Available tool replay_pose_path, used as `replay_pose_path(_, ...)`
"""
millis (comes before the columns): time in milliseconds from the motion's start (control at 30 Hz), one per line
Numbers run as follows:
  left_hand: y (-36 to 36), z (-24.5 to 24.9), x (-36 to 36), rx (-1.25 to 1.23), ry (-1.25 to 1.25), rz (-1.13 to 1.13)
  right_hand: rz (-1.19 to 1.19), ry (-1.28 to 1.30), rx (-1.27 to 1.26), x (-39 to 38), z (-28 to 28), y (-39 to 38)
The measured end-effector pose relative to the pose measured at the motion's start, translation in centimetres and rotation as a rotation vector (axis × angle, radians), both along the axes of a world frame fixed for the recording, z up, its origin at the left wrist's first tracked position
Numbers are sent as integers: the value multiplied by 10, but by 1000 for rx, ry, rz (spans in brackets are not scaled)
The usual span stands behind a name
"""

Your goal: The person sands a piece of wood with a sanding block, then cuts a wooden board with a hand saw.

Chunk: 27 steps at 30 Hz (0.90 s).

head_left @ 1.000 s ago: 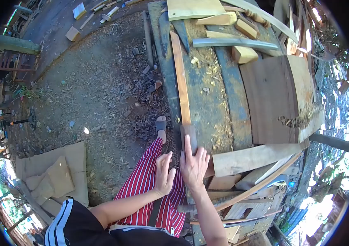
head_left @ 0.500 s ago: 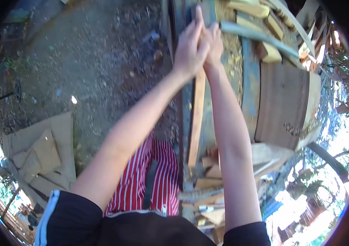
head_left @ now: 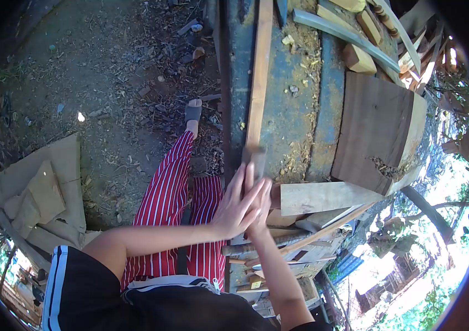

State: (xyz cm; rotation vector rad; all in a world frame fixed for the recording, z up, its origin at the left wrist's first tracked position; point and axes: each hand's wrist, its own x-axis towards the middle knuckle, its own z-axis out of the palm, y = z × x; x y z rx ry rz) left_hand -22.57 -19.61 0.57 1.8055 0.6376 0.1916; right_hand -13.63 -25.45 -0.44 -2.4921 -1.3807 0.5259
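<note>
A long narrow wooden strip lies lengthwise on the worn blue workbench. Over its near end is a small grey-brown block, blurred by motion; its exact kind does not show. My right hand is closed on the block, partly covered by the other hand. My left hand overlaps it, pressing against the right hand and the block with its fingers pointing forward. Where the hands overlap, part of the grip is hidden.
A dark wide board rests on the right of the bench. Behind it are a grey metal bar and wood offcuts. A pale board and scraps lie near my right arm. Cardboard is on the littered ground at left.
Both hands have drawn back from the strip's far part to its near end, close to my body, moving the block with them. My left elbow is now bent, and one foot has come into view.
</note>
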Motion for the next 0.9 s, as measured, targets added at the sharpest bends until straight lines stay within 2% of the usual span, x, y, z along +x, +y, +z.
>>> replay_pose_path(33,18,-11,18,53,-46,33,-9,19,-26,13,-5,19)
replay_pose_path(133,108,-31,95,128,-195,213,-22,-56,142,81,-15,122)
replay_pose_path(167,141,-37,123,221,-251,276,19,-98,214,108,-23,151)
replay_pose_path(200,175,-42,147,234,-323,307,-19,-3,417,133,-37,180)
replay_pose_path(233,205,-45,167,249,-344,320,87,-20,442,170,-65,212)
replay_pose_path(267,238,-50,188,286,-272,305,62,-152,402,181,-62,244)
replay_pose_path(300,260,-57,201,325,-203,291,198,-191,388,199,-51,272)
replay_pose_path(333,267,-64,203,320,-195,292,260,-137,617,240,-108,273)
replay_pose_path(367,271,-68,203,388,-206,285,264,-133,610,236,-109,267)
replay_pose_path(433,251,-64,192,474,-238,299,153,126,531,221,-98,257)
replay_pose_path(467,226,-57,176,501,-261,322,107,-65,354,182,-69,235)
replay_pose_path(500,201,-47,156,278,-324,303,78,-10,340,159,-63,204)
replay_pose_path(533,167,-43,132,262,-289,280,37,-60,367,124,-41,176)
replay_pose_path(567,133,-38,106,189,-303,246,28,-86,272,97,-36,141)
replay_pose_path(600,98,-32,80,124,-237,197,-61,-48,155,65,-17,113)
replay_pose_path(633,65,-24,53,49,-178,153,-44,-94,77,39,-13,73)
replay_pose_path(667,32,-15,25,-51,-95,105,-145,52,28,12,-7,35)
replay_pose_path(767,-34,5,-37,-131,36,-55,-84,67,-171,-42,3,-47)
replay_pose_path(833,-38,14,-47,-170,68,-101,1,-17,-140,-42,7,-52)
replay_pose_path(900,-23,6,-29,-85,11,-58,-34,-37,-78,-28,0,-26)
